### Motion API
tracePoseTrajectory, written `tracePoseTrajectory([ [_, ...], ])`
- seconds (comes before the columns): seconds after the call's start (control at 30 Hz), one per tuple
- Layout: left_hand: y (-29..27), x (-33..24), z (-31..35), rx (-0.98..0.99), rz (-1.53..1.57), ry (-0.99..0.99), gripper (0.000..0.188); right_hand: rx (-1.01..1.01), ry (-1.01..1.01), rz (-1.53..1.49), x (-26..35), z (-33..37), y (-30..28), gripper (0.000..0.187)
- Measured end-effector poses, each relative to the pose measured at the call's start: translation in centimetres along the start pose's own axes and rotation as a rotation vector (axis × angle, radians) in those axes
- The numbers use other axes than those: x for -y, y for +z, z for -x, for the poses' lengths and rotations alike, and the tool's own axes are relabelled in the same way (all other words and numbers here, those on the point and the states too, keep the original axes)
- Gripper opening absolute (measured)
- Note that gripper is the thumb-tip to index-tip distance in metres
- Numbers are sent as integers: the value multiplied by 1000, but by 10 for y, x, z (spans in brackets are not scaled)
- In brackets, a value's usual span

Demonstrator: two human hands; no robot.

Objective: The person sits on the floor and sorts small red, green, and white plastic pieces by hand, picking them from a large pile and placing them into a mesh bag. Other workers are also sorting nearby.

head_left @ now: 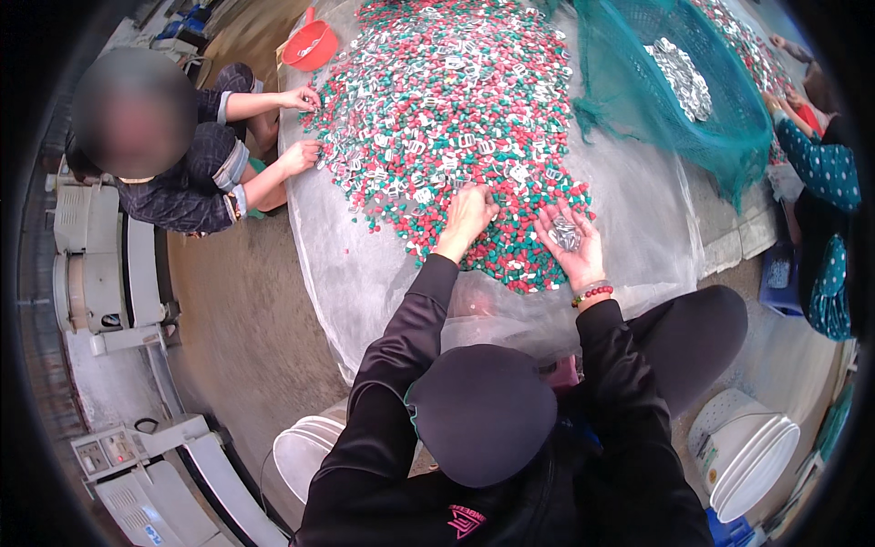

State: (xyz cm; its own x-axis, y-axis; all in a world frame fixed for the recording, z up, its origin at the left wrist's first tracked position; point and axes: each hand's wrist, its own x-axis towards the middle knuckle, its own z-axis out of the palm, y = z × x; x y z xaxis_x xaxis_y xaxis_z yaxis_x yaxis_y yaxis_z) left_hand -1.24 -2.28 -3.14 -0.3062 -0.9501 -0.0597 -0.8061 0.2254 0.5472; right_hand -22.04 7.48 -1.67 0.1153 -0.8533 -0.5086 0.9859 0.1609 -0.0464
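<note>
A wide heap of small red, green and white pieces (510, 239) lies in front of me, with silvery-white slotted buckle-like parts (416, 146) mixed through it. At its near side my left hand (468, 219) reaches into the heap, fingers bent and drawn together; whatever is between the fingertips is hidden. My right hand (583, 257) is turned palm up at the right edge of the heap, cupping a small pile of shiny silver metal parts (565, 235). A red bead bracelet (592, 291) circles the right wrist.
Whitish mesh sheeting (638, 210) lies under the heap. A teal basket (729, 137) with silver parts and netting stands at far right; a red scoop (311, 44) lies far left. Co-workers sit left and right. White buckets (743, 456) flank me; machines line the left.
</note>
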Motion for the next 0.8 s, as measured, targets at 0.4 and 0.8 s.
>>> tracePoseTrajectory([
  [0.4,-18,-12,13,133,-72,20,28,236,9,-43,10,23,14,64],
  [0.8,-25,-149,44,-35,-32,806,19,139,-59,8,-35,15,-9,31],
])
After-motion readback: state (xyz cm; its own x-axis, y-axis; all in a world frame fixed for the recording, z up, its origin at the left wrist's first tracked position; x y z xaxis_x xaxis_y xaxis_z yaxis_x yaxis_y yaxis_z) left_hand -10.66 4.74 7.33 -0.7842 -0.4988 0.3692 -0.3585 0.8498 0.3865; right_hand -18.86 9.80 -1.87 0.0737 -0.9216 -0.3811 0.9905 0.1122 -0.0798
